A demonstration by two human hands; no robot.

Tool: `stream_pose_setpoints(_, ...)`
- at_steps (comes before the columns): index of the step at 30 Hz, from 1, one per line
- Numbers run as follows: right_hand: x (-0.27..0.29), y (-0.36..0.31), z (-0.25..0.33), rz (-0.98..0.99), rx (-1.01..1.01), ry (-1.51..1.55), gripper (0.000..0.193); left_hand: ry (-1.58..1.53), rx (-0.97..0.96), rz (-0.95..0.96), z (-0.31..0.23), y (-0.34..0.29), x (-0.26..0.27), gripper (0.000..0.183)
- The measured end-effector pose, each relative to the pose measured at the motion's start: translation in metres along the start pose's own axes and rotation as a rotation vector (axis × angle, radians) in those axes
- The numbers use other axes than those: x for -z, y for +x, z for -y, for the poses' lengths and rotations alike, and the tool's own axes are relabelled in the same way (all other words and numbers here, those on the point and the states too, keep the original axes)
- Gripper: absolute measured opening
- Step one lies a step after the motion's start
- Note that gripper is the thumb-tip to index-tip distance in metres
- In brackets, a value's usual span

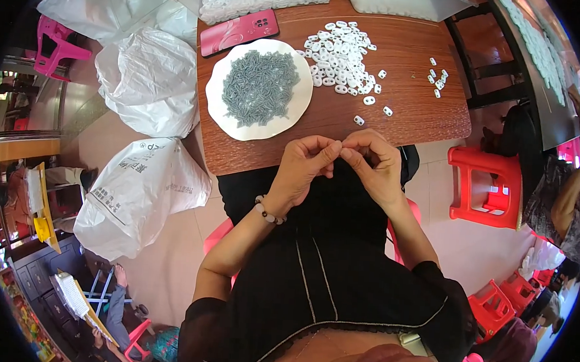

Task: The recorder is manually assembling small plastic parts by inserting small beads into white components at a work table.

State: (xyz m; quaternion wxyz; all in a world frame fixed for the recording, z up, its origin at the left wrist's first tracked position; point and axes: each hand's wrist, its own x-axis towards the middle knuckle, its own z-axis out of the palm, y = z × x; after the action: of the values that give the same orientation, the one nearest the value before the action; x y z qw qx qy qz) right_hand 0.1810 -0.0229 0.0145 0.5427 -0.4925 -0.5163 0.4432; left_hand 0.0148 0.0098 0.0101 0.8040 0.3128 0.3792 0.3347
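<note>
My left hand and my right hand meet fingertip to fingertip just in front of the near edge of a brown wooden table, above my black-clad lap. Both pinch something very small between thumbs and forefingers; the piece itself is hidden by the fingers. A beaded bracelet circles my left wrist. Beyond the hands, a white plate holds a heap of small grey parts. To its right lies a pile of small white plastic pieces, with a few strays farther right.
A pink phone lies behind the plate. White plastic bags stand on the floor to the left, another nearer. Red plastic stools stand at the right, a pink chair at far left. Other people sit at lower left and right.
</note>
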Motion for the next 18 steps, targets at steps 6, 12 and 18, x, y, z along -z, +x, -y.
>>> stream_pose_setpoints(6, 0.001, 0.005, -0.002, 0.032, -0.023, 0.035, 0.008, -0.071, 0.007, 0.012, -0.001, 0.001, 0.0, 0.024)
stream_pose_setpoints(12, 0.003, 0.008, 0.007, 0.072, 0.001, -0.048, 0.007, 0.012, -0.078, 0.029, -0.006, -0.001, -0.002, 0.024)
stream_pose_setpoints(18, 0.006, 0.016, 0.023, 0.13, 0.306, -0.429, 0.013, 0.054, -0.009, 0.022, -0.011, -0.008, 0.005, 0.024)
